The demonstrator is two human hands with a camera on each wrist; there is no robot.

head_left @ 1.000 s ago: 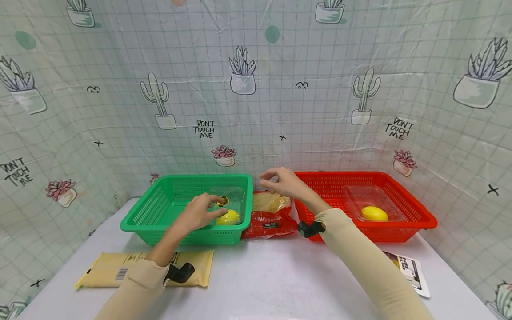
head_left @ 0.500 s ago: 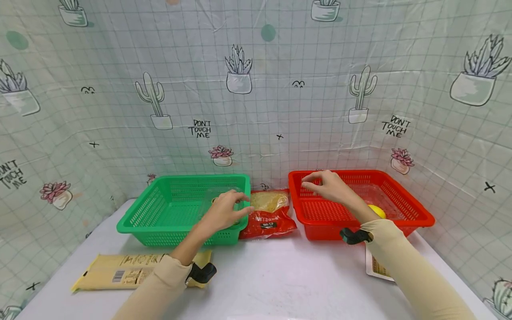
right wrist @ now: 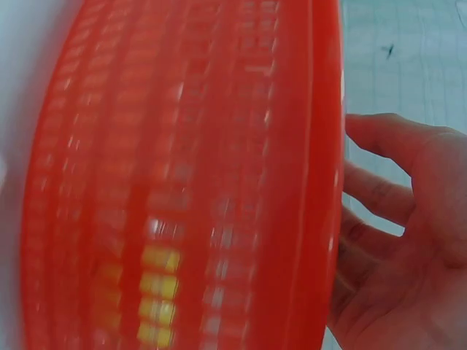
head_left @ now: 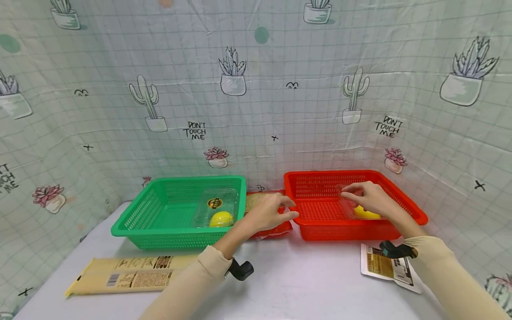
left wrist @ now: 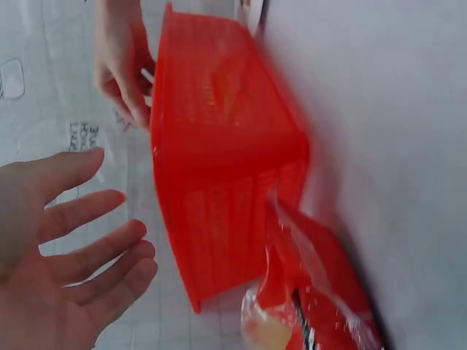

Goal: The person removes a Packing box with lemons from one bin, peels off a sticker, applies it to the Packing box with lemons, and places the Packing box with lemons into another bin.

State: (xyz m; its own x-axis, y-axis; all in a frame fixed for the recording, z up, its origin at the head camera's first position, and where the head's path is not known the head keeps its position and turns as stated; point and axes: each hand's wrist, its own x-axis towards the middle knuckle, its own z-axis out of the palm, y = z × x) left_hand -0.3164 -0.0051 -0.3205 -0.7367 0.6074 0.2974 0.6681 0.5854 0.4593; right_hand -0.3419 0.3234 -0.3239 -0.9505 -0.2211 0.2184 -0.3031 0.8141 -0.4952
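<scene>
My right hand (head_left: 374, 198) hovers over the red basket (head_left: 320, 232), above a clear plastic box (head_left: 347, 205) and a yellow lemon-like oval (head_left: 366, 214) that it partly covers. In the right wrist view its loosely bent fingers reach behind the rim, holding nothing visible. My left hand (head_left: 268, 213), fingers apart and nothing in them, is over the red food packet (head_left: 276, 231), close to the red basket's left end. The left wrist view shows this hand (left wrist: 80, 240) spread beside the basket wall (left wrist: 219, 233), not touching it.
A green basket (head_left: 176, 238) at left holds another clear plastic box (head_left: 204, 206) with a yellow oval (head_left: 221, 219). A long beige packet (head_left: 132, 275) lies front left. A white-edged flat pouch (head_left: 388, 266) lies under my right forearm. A patterned cloth (head_left: 256, 111) hangs behind.
Both hands have moved right: the left from over the green basket to the red packet, the right from near the red packet to over the box in the red basket.
</scene>
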